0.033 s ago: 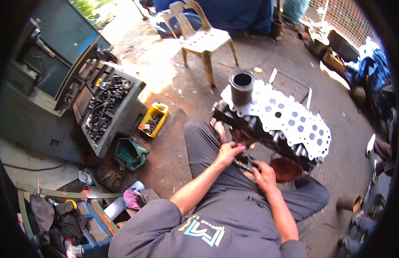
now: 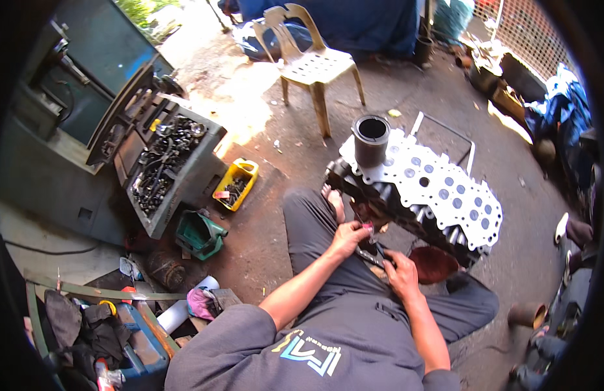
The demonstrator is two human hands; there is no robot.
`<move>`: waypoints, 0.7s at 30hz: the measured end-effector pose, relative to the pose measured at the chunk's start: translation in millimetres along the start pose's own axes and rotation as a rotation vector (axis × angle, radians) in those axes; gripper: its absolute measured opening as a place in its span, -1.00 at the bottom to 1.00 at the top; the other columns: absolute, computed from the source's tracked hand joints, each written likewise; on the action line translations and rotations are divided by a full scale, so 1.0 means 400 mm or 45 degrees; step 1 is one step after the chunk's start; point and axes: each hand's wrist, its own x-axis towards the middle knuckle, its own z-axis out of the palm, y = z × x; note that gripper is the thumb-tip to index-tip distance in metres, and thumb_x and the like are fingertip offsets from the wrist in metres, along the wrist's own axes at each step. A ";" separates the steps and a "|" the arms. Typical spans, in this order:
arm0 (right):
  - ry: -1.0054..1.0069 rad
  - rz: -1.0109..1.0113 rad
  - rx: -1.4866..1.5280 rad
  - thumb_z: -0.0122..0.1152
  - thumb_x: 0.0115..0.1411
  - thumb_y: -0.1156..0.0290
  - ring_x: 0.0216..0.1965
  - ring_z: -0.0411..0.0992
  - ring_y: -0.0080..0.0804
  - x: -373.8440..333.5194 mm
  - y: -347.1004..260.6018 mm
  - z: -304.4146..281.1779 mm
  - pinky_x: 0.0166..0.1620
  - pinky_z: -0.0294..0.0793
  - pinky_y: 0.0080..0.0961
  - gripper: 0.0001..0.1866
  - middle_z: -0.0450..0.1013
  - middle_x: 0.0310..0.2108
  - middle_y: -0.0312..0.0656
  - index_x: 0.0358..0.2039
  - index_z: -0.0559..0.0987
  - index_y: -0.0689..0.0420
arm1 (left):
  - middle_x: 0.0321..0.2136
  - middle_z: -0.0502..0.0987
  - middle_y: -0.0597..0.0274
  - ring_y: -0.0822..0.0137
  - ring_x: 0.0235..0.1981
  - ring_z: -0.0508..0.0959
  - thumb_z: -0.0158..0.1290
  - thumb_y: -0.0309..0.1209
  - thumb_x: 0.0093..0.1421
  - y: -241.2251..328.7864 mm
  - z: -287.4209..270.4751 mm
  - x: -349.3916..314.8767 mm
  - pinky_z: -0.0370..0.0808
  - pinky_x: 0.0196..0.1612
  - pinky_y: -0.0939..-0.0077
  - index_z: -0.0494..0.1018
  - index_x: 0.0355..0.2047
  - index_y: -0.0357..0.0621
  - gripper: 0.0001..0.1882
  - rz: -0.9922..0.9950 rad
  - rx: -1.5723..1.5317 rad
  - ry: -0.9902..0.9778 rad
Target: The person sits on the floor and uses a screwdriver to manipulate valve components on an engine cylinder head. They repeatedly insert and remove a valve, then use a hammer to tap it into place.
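A: What is the left hand (image 2: 347, 240) doing?

B: It pinches a small red thing (image 2: 367, 227) with its finger and thumb close together. The red thing is at the far tip of that hand, near the big metal block (image 2: 439, 186).

A: And the right hand (image 2: 402, 272)?

B: Its fingers curl around a dark stick (image 2: 381, 250). It is too small for me to tell what kind. A thin shiny strip (image 2: 369, 257) is between the two hands, but I can't tell which hand has it.

A: Where is the block?

B: Far of the hands and to the right. Its flat white top has lots of round dark spots. A dark tube (image 2: 371, 151) stands up on its far left end. A round red-brown thing (image 2: 434, 264) is just right of the right hand.

A: What is over on the left?

B: A yellow tub (image 2: 249, 171) with little metal bits in it. A green tub (image 2: 209, 244) sits nearer. Far away is a pale chair (image 2: 315, 68).
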 end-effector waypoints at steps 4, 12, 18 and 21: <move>-0.012 0.046 0.007 0.24 0.10 0.46 -0.26 0.55 -0.04 -0.004 -0.011 -0.023 -0.18 0.50 -0.33 -0.76 0.55 -0.30 0.02 -0.20 0.60 0.22 | -0.50 0.60 0.29 0.52 -0.47 0.52 0.18 -0.16 0.15 -0.017 0.002 0.019 0.41 -0.35 0.55 0.60 -0.35 -0.28 -0.64 -0.079 -0.245 -0.049; -0.087 0.403 -0.010 0.27 0.03 0.44 -0.44 0.53 -0.33 -0.147 0.012 -0.204 -0.31 0.47 -0.47 -0.74 0.57 -0.40 -0.07 -0.23 0.64 0.22 | -0.51 0.60 0.31 0.55 -0.52 0.48 0.17 -0.21 0.18 -0.004 0.006 0.006 0.40 -0.35 0.57 0.58 -0.30 -0.25 -0.69 -0.100 -0.471 0.006; 0.216 0.448 0.183 0.24 0.05 0.60 -0.41 0.44 -0.54 -0.264 -0.006 -0.274 -0.26 0.43 -0.58 -0.75 0.54 -0.37 -0.20 -0.21 0.60 0.33 | -0.28 0.46 -0.01 0.02 -0.16 0.50 0.20 -0.18 0.10 0.039 0.041 -0.074 0.46 -0.11 0.25 0.51 -0.18 -0.27 -0.59 0.702 0.567 -0.165; 0.291 0.712 0.409 0.22 0.07 0.61 -0.39 0.43 -0.56 -0.263 -0.029 -0.266 -0.26 0.42 -0.60 -0.74 0.53 -0.36 -0.21 -0.18 0.59 0.33 | -0.24 0.43 0.03 0.00 -0.15 0.48 0.20 -0.18 0.11 0.055 0.055 -0.118 0.46 -0.08 0.22 0.49 -0.12 -0.22 -0.58 0.812 0.779 -0.250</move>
